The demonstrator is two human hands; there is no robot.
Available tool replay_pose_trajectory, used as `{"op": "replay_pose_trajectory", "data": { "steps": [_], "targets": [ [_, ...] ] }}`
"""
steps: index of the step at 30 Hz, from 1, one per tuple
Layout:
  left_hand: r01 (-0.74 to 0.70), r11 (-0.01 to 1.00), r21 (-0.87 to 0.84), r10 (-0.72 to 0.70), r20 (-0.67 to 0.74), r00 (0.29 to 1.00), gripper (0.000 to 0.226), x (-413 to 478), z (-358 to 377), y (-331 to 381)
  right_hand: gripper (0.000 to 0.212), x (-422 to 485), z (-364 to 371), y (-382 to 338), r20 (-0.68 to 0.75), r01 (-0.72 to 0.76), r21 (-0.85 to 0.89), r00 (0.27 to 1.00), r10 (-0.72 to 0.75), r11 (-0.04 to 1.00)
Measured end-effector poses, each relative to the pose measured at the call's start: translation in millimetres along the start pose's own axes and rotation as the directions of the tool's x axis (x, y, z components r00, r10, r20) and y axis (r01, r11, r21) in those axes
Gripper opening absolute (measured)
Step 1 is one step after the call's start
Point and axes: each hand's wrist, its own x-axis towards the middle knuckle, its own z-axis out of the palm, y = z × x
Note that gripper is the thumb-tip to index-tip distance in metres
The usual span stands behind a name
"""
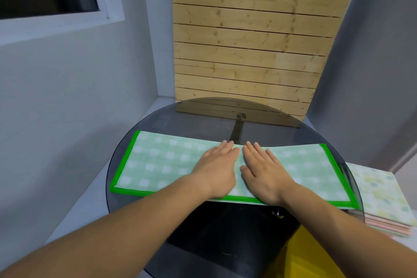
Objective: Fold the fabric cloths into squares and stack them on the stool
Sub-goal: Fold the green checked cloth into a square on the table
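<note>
Left grip [216,170] and right grip [264,171], both released and flat, pressed the green-edged checked fabric cloth [158,162]. It lay on the round dark-glass counter [203,117].

Folded cloth stack [383,192]: cut by right edge; blurred, apparently several layers; support hidden.
Green checked cloth [158,160]: middle under left hand [216,169] and right hand [266,174].

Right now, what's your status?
Both open: left hand, right hand, flat on green cloth. Cloth a long strip on glass table, not square yet. Nothing in the way.
</note>
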Motion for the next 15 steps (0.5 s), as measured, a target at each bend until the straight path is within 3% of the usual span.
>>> {"op": "replay_pose_trajectory", "data": {
  "steps": [7,15],
  "targets": [
    [0.047,0.997,0.068,-0.049,0.027,0.998,0.059,20,17,0,0.060,2,1,5,-0.007,0.006,0.013,1.000,-0.005,1.000],
    [0.270,0.960,0.074,-0.270,-0.020,0.963,0.074,5,9,-37,0.060,0,-1,5,-0.003,0.006,0.014,1.000,-0.006,1.000]
  ]
}}
